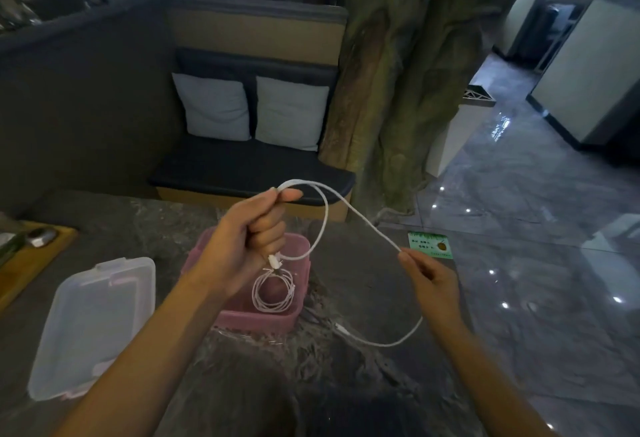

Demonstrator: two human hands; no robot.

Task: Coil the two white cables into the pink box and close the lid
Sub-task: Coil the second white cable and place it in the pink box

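Observation:
The pink box (273, 320) stands open on the dark stone table, partly behind my left forearm. One white cable (273, 292) lies coiled inside it. My left hand (252, 232) is raised above the box, shut on the second white cable (360, 220), whose plug hangs below the fist and whose loop curves round to the right. My right hand (431, 279) pinches the same cable further along. From there it sags down to the table, where its other plug lies. The clear lid (91, 325) lies flat to the left of the box.
A green card (430, 245) lies near the table's right edge. A wooden tray (31, 256) with small items sits at the far left. Beyond the table are a bench with two cushions (249, 109) and a tree-like pillar (398, 90).

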